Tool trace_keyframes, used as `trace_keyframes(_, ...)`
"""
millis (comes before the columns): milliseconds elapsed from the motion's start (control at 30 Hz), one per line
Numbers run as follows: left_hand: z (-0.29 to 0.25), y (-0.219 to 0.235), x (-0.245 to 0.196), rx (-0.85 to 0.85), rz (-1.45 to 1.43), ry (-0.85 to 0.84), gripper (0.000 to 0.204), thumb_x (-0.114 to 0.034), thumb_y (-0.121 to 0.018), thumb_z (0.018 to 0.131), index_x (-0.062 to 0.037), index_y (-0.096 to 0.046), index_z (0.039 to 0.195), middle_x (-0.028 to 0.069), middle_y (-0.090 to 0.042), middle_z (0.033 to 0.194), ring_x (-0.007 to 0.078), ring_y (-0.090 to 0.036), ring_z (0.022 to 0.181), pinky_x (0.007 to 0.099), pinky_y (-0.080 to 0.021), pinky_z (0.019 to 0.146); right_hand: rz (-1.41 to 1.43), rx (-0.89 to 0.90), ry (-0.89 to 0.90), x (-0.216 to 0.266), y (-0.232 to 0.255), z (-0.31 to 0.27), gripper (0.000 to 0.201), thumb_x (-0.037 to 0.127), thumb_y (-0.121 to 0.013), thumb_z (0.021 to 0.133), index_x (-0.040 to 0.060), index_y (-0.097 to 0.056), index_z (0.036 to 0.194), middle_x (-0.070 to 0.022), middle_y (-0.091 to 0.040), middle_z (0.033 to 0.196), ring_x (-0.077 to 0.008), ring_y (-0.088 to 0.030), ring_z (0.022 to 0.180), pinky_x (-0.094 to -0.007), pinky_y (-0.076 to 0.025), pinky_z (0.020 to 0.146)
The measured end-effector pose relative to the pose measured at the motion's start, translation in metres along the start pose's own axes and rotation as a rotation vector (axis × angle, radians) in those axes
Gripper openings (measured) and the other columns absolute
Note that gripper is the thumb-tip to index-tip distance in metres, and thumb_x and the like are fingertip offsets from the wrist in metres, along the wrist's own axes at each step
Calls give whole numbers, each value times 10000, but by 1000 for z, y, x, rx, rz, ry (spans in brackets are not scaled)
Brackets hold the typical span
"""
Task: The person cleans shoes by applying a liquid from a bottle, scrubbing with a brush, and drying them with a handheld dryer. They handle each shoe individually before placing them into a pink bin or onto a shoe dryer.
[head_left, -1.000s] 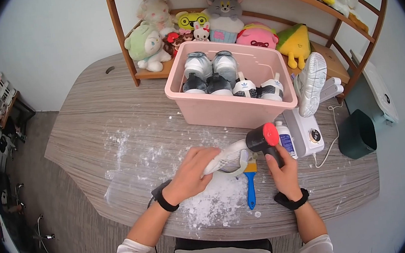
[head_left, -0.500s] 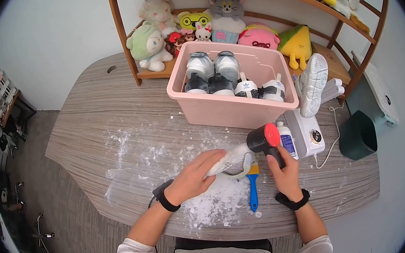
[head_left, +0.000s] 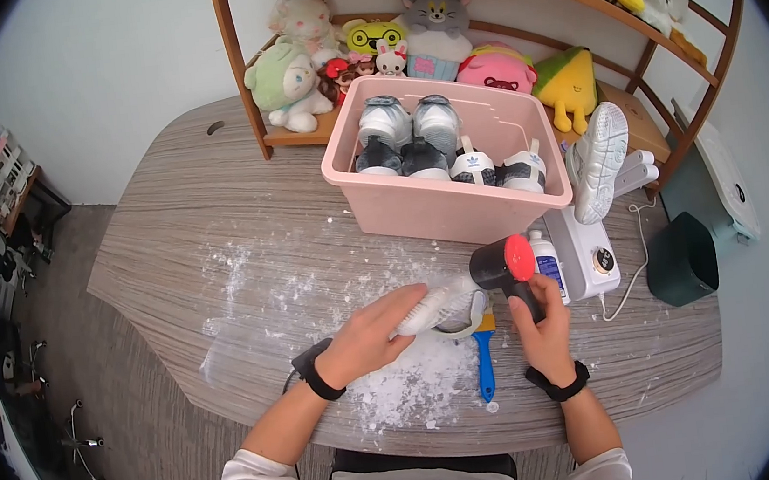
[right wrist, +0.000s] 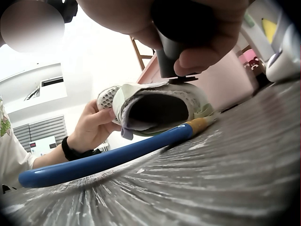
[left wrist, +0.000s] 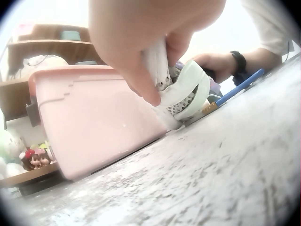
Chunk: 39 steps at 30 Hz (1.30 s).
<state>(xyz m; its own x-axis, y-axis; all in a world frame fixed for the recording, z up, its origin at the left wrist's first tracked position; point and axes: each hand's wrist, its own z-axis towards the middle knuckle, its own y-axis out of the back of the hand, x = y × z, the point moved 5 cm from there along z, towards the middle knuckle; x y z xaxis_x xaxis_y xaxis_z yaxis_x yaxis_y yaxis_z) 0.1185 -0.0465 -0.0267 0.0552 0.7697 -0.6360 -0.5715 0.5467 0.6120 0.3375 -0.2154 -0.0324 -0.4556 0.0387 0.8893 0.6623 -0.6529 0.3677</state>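
My left hand [head_left: 366, 336] grips the toe end of a white mesh shoe [head_left: 440, 307], thumb on one side and fingers on the other. In the right wrist view the shoe's dark opening faces the camera, with pale green trim around it. My right hand [head_left: 547, 331] holds the handle of a black T-shaped handheld tool [head_left: 492, 266] with a round red end. The tool's other end sits right at the shoe's upper side. Beside the shoe lies a paintbrush [head_left: 486, 368] with a blue handle, its yellow end close to the shoe.
White powder [head_left: 419, 386] is scattered over the wood-grain table [head_left: 166, 216]. A pink bin [head_left: 437, 206] of several shoes stands behind. On the right are a bottle [head_left: 546, 260], a white appliance [head_left: 585, 261] with a shoe [head_left: 599, 161] upright on it, a cord and a dark green bin [head_left: 681, 256].
The shoe has rolled a little within my left hand's grip, showing more of its opening. My right index finger has lifted slightly on the tool. The head view has shifted a little.
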Motion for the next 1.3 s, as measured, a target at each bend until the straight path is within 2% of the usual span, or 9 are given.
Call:
trace_keyframes(33, 0, 1, -2, -16, 22, -25, 739, 3, -785, 776, -53, -523, 1464, 199, -601, 1424, 383, -625, 1256, 421, -552, 1035, -26, -17, 42, 1, 1, 0, 391, 58, -671, 984, -20, -511, 1332, -114, -718, 1113, -81, -616, 773, -246, -514, 613)
trace_keyframes(67, 1, 0, -2, -16, 21, -25, 739, 3, -785, 776, -53, -523, 1464, 199, -601, 1424, 383, -625, 1256, 421, -552, 1035, -26, -17, 43, 3, 1, 0, 391, 58, -671, 984, -20, -511, 1332, -114, -718, 1113, -81, -616, 773, -246, -514, 613)
trace_keyframes(133, 2, 3, -5, -59, 48, -76, 726, 16, -787, 766, -41, -539, 1447, 200, -607, 1417, 375, -625, 1261, 414, -554, 1036, 25, -3, -52, 6, 0, 0, 407, 67, -710, 970, -45, -509, 1305, -219, -722, 1168, -236, -706, 1071, -331, -535, 922)
trace_keyframes(333, 3, 2, -5, -47, 65, -70, 722, 16, -790, 758, -25, -547, 1437, 206, -611, 1409, 375, -626, 1259, 414, -553, 1036, 97, 136, 42, 8, -8, -11, 433, 76, -706, 977, -48, -500, 1338, -222, -711, 1214, -235, -697, 1117, -333, -522, 967)
trace_keyframes(633, 2, 2, -6, -56, 59, -78, 718, 23, -787, 748, -19, -555, 1426, 209, -614, 1402, 377, -627, 1255, 420, -554, 1034, 68, 158, 15, 8, -8, -10, 456, 91, -693, 987, -37, -492, 1376, -220, -733, 1174, -187, -739, 904, -307, -561, 790)
trace_keyframes(867, 2, 0, -4, -65, 65, -83, 720, 24, -783, 742, -17, -556, 1425, 211, -612, 1402, 380, -633, 1245, 417, -562, 1021, 122, 283, -11, 10, -12, -18, 494, 94, -715, 968, -36, -498, 1392, -231, -726, 1198, -232, -743, 993, -338, -568, 860)
trace_keyframes(933, 1, 1, -4, -66, 65, -88, 730, 23, -782, 743, -24, -549, 1433, 209, -610, 1404, 381, -634, 1242, 416, -568, 1011, 48, 268, 178, 15, -14, -19, 530, 96, -734, 953, -38, -494, 1406, -231, -721, 1211, -265, -737, 1062, -357, -565, 904)
trace_keyframes(1133, 1, -1, -3, -59, 71, -76, 754, 12, -789, 738, -32, -537, 1447, 205, -609, 1406, 381, -639, 1231, 416, -575, 997, -30, 119, 237, 17, -12, -14, 513, 100, -756, 938, -27, -520, 1376, -204, -731, 1151, -283, -740, 1057, -361, -572, 895)
trace_keyframes(1300, 0, -2, -5, -55, 70, -67, 770, 10, -794, 727, -33, -533, 1451, 202, -604, 1412, 379, -638, 1232, 414, -581, 987, -116, 190, 342, 35, -13, -22, 524, 136, -794, 901, -15, -548, 1339, -212, -724, 1083, -348, -749, 980, -386, -585, 837)
